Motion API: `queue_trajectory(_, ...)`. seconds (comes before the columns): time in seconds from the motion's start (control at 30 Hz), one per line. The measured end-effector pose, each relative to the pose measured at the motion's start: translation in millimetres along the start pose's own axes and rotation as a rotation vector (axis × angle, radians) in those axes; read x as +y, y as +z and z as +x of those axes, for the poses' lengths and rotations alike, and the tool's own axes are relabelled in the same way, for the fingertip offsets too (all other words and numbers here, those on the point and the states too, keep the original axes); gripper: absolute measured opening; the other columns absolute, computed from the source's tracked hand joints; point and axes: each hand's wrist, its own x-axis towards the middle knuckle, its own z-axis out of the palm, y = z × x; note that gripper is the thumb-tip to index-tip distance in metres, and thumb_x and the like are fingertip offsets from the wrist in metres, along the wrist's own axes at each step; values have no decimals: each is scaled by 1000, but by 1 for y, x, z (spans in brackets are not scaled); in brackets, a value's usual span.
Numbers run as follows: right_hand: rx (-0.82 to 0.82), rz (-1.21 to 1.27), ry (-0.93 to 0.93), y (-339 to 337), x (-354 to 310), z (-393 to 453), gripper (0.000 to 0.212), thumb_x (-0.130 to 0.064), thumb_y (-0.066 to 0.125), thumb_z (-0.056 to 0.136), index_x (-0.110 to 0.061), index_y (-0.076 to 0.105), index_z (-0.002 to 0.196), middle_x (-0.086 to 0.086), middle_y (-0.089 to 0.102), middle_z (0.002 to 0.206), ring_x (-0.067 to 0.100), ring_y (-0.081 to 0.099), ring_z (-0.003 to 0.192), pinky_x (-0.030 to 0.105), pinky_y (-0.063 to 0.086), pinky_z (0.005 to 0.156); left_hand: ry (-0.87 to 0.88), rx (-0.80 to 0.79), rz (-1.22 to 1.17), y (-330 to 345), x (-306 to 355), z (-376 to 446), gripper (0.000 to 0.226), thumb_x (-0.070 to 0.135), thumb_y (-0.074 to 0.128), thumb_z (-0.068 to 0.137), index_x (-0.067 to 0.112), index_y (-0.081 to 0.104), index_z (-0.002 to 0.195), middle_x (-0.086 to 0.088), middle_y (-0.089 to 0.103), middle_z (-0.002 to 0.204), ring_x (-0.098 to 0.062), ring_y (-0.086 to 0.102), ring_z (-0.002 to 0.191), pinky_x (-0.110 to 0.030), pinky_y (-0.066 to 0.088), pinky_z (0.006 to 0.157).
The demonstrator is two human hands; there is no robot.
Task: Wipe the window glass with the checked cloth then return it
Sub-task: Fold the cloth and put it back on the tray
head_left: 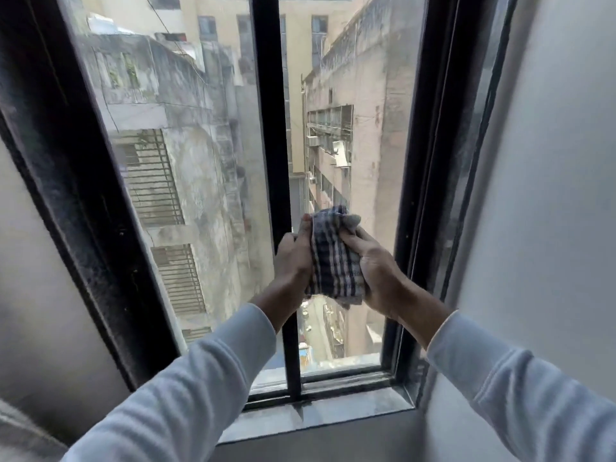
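Hands meet in front of the window, both gripping one cloth. Left hand (293, 258) is clenched on the left edge of the checked cloth (335, 258), its thumb lying along the fabric. Right hand (373, 271) grasps the cloth's right side, fingers (350, 243) pressed across the folds. Cloth is bunched and hangs between the two hands, dark stripes on a pale ground; whether it touches the glass cannot be told. Both arms wear pale long sleeves (206, 388).

Cloth sits just right of the black centre bar (271, 128) of the window, over the lower part of the right glass pane (353, 111). Left hand overlaps that bar. Left glass pane (173, 161) lies on the bar's other side and looks hazy. Black outer frame (430, 128) borders the right pane. Grey sill (333, 411) lies below the bar. Weathered buildings (366, 95) and a narrow alley show through the glass.
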Motion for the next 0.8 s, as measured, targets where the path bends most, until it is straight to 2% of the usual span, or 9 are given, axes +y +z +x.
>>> queue_trajectory(0.13,342,-156,-33,-19,39,-56,27,-13,59,113,-9,65,138,16,78,119,25,76,100,43,67,87,-22,-19,25,19,-48,-29,47,68,54,105,23,67,101,0,76,102,-19,75,94,-25,55,65)
queue_trajectory(0.2,561,-271,-2,-45,73,-93,24,-11,68,108,-13,69,131,12,74,111,23,72,97,43,65,84,-83,-101,56,37,-91,-49,42,69,59,102,27,63,105,5,74,102,-11,73,90,-17,53,54)
queue_trajectory(0.3,763,-385,103,-92,133,-161,16,-12,74,103,-21,69,116,14,72,107,24,68,84,36,61,69,-219,-289,113,64,-169,-92,45,61,71,98,24,58,120,0,76,108,-16,75,94,-31,61,69)
queue_trajectory(0.37,862,-406,226,-129,178,-217,24,-13,76,99,-26,68,117,13,73,112,21,65,75,29,55,56,-292,-427,146,81,-232,-138,39,46,74,99,29,52,126,-1,76,113,-17,76,94,-36,63,74)
queue_trajectory(0.47,923,-386,410,-183,246,-297,61,5,75,95,-29,63,144,13,72,130,20,69,92,47,68,80,-286,-531,235,101,-321,-212,21,29,73,100,29,66,120,7,78,101,-10,74,85,-21,59,71)
queue_trajectory(0.53,898,-402,513,-214,289,-348,77,15,71,95,-23,54,160,-1,70,128,7,69,99,28,67,86,-344,-590,276,116,-379,-260,11,19,74,100,20,79,110,7,80,95,-11,72,86,-17,58,77)
queue_trajectory(0.57,896,-429,559,-226,306,-370,75,17,68,96,-17,53,161,-4,69,131,7,69,109,20,62,91,-398,-632,292,122,-405,-279,14,15,72,101,15,83,110,2,83,101,-14,75,95,-23,61,87)
queue_trajectory(0.67,884,-538,669,-265,367,-423,61,18,58,101,-8,61,155,4,63,155,25,59,147,33,47,123,-520,-773,384,145,-477,-328,26,7,64,104,11,84,119,-7,83,125,-21,76,113,-35,59,107)
queue_trajectory(0.8,875,-629,796,-308,440,-460,62,11,59,103,-14,57,160,7,61,159,23,59,142,18,43,107,-536,-845,469,173,-559,-371,31,2,58,106,8,82,125,-2,76,127,-16,69,117,-36,54,116)
